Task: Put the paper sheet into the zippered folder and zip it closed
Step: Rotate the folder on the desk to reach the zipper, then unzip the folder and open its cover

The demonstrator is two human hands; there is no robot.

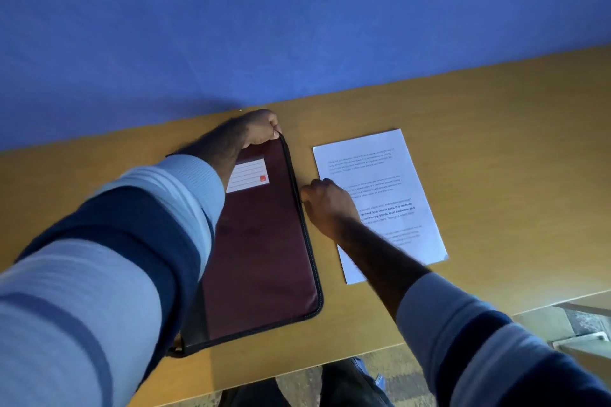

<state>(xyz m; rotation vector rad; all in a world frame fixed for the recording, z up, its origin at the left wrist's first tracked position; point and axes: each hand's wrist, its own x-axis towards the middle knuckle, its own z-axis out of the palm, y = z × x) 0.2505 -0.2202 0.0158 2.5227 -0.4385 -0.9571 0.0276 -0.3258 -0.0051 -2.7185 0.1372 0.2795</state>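
Observation:
A dark maroon zippered folder with a white label lies flat on the wooden desk. My left hand grips its far right corner. Halfway along the folder's right edge, my right hand pinches what looks like the zipper pull; the pull itself is hidden by the fingers. A printed white paper sheet lies on the desk just right of the folder, partly under my right wrist and forearm.
A blue wall rises right behind the desk's far edge. The desk's near edge runs across the bottom, with my legs and patterned floor below it. A pale ledge shows at the lower right.

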